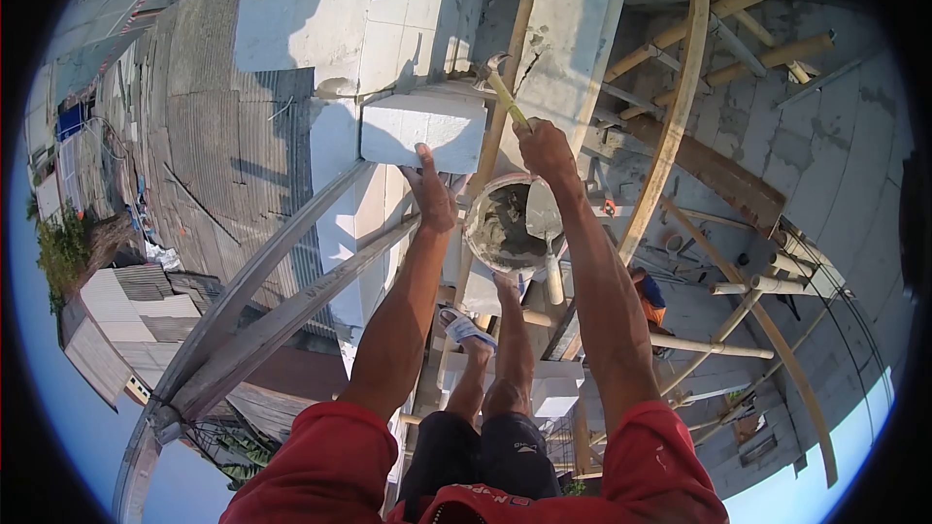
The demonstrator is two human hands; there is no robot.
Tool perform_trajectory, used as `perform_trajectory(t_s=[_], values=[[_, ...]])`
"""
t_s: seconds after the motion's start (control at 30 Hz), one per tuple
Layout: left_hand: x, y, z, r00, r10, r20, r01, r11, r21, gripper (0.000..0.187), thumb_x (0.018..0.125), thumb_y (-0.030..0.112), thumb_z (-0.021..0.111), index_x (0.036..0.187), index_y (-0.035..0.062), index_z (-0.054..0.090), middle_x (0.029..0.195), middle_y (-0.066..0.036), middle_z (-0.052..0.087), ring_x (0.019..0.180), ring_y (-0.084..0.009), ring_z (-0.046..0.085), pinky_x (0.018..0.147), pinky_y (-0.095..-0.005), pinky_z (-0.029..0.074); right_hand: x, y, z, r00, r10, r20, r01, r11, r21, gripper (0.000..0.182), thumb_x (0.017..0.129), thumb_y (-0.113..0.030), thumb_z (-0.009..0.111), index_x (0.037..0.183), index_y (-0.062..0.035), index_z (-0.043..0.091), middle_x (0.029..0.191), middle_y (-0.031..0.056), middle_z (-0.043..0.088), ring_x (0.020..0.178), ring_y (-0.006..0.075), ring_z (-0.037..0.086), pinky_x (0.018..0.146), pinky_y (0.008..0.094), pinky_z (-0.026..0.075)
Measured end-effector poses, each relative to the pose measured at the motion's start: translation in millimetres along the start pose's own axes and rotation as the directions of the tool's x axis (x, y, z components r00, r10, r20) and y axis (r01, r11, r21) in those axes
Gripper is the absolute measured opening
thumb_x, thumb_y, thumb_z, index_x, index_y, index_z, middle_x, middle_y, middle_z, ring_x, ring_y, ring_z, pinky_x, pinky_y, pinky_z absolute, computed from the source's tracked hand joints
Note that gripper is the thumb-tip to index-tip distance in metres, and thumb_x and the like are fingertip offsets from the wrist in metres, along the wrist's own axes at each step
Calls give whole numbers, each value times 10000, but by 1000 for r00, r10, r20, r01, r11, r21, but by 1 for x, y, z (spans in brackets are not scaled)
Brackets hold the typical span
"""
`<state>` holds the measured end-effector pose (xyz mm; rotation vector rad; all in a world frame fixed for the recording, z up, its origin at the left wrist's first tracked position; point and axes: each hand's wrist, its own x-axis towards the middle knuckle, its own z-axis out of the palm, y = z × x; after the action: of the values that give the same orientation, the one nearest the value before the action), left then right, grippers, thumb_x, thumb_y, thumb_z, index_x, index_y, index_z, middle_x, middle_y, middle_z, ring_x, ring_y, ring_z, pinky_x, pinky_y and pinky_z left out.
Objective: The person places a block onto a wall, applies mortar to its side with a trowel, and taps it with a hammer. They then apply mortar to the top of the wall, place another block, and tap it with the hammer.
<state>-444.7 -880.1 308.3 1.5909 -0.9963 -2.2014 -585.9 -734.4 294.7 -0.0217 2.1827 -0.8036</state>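
My left hand (434,196) supports a white building block (423,130) from below. Its thumb presses the near face, and the other fingers are partly hidden beneath. The block sits against the end of the white block wall (403,15). My right hand (548,150) is wrapped round the yellow handle of a hammer (508,97), whose metal head is near the wall, just beyond the block's right corner. Below my hands is a round bucket (474,241) of grey mortar (510,223). A trowel (545,210) rests on its right side, blade up and handle toward me.
Wooden poles (282,335) cross at the left. A long wooden beam (675,116) and bamboo scaffolding (723,344) stand at the right. Corrugated roofs (209,126) lie far below on the left. Another person (649,299) is lower down at right. My sandalled foot (466,327) is near the bucket.
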Motion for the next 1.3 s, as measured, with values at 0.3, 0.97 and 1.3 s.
perform_trajectory(t_s=[0.3,0.97,1.3], values=[[0,0,3,996,-42,-80,41,999,-7,917,961,500,639,1591,288,7,1588,-159,263,1401,-436,388,1043,-716,427,29,-22,-3,955,155,253,-159,987,-7,373,922,-297,603,1043,43,695,947,297,710,908,421,716,787,497,568],[-1,-2,3,995,-25,-94,29,999,41,941,967,549,601,1594,300,-55,1581,-155,277,1358,-382,449,979,-640,508,5,-38,1,995,98,-27,-101,987,-128,399,982,-369,558,1060,-2,696,905,276,716,934,464,699,849,507,559],[6,-4,1,977,209,-45,-199,965,169,1065,886,649,657,1609,241,-11,1600,-133,243,1437,-322,329,1006,-540,515,-166,-33,-48,965,257,-60,-164,760,629,491,1004,-527,567,888,-50,567,601,-11,468,461,57,471,398,254,390]])
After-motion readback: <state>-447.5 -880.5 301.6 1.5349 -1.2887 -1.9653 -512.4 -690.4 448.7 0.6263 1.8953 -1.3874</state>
